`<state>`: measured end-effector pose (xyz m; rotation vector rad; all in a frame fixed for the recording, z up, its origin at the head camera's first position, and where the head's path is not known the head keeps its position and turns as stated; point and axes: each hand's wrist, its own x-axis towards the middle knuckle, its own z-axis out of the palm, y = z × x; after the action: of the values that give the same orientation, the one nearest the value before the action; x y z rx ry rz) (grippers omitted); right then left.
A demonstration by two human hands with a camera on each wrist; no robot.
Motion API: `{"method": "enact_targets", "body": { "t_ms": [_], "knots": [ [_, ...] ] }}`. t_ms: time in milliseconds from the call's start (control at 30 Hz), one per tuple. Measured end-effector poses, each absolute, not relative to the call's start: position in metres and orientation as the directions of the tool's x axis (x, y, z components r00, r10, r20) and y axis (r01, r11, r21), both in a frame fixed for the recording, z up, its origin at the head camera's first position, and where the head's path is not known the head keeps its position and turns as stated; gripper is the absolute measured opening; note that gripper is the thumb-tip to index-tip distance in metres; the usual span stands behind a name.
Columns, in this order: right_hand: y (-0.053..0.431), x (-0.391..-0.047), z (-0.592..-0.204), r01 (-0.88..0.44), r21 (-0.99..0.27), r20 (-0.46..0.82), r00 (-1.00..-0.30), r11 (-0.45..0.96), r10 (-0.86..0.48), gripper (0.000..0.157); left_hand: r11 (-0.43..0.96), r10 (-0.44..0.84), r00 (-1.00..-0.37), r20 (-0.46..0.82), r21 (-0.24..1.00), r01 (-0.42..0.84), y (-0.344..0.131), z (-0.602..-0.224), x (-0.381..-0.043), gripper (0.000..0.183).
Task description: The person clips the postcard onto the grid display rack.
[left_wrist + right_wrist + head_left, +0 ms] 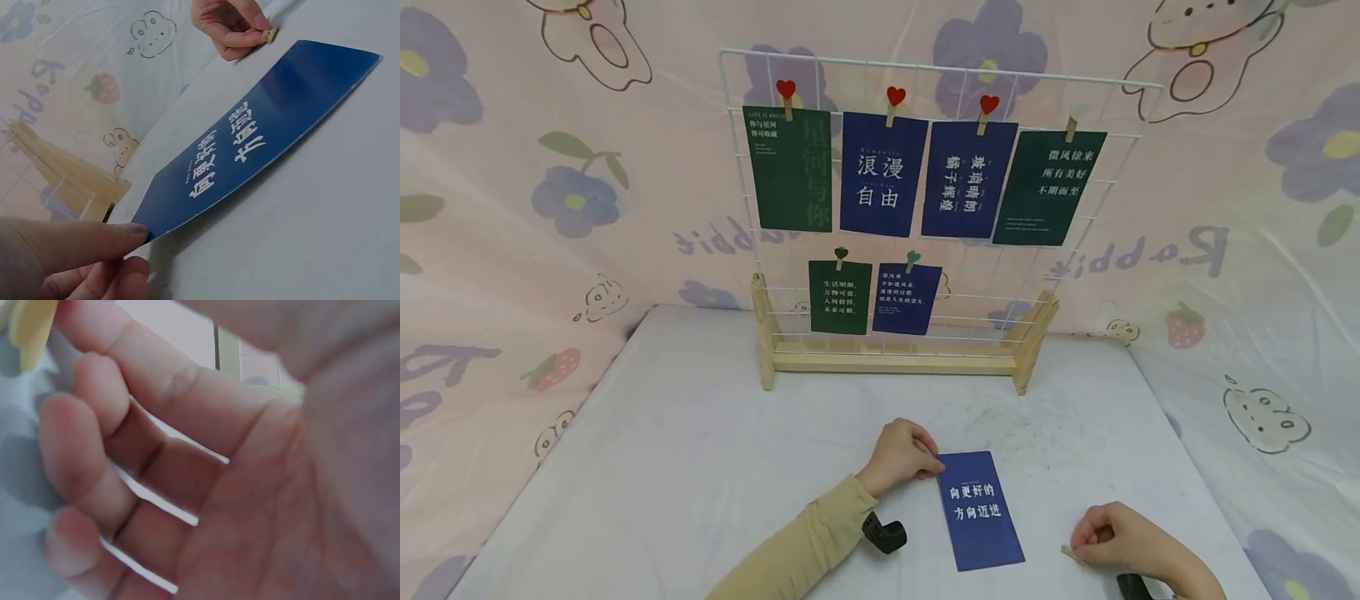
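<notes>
In the head view my left hand (901, 454) pinches the upper left corner of a blue card (983, 542) with white Chinese lettering. The left wrist view shows thumb above and fingers below that corner, and the card (281, 106) slanting up off the white tabletop with a shadow under its near edge. To the right of the card, my right hand (1120, 542) holds a small wooden clothespin (1072, 553) between thumb and index finger, low over the table. Only a yellowish part of the clothespin (32, 331) appears at the right wrist view's corner.
Behind the hands stands a white wire grid (940, 68) on a wooden base (895, 363). Several green and blue cards hang on it from clothespins, some with a red heart (896, 96). A patterned cloth (1225, 333) surrounds the white table (662, 467).
</notes>
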<state>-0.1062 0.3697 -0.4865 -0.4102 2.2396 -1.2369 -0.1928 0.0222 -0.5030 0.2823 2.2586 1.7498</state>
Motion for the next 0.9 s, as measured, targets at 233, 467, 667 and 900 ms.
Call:
{"method": "enact_targets", "body": {
  "t_ms": [233,467,667,900],
  "knots": [
    [0.369,-0.106,-0.484,-0.014,-0.817,-0.314,-0.828,0.577,-0.464,0.007,0.251,0.303,-0.951,-0.064,0.968,0.015,0.011,-0.495,-0.194,0.019],
    [0.367,-0.112,-0.482,-0.118,-0.838,-0.203,-0.838,0.533,-0.506,0.004,0.272,0.308,-0.95,-0.054,0.962,0.033,0.005,-0.49,-0.196,0.019],
    [0.367,-0.121,-0.475,0.032,-0.88,-0.287,-0.831,0.473,-0.477,0.016,0.21,0.344,-0.93,-0.13,0.976,-0.058,0.003,-0.489,-0.196,0.019],
    [0.368,-0.127,-0.474,0.091,-0.904,-0.309,-0.814,0.417,-0.492,0.022,0.09,0.394,-0.889,-0.232,0.973,-0.214,0.0,-0.49,-0.196,0.019]
  ]
}}
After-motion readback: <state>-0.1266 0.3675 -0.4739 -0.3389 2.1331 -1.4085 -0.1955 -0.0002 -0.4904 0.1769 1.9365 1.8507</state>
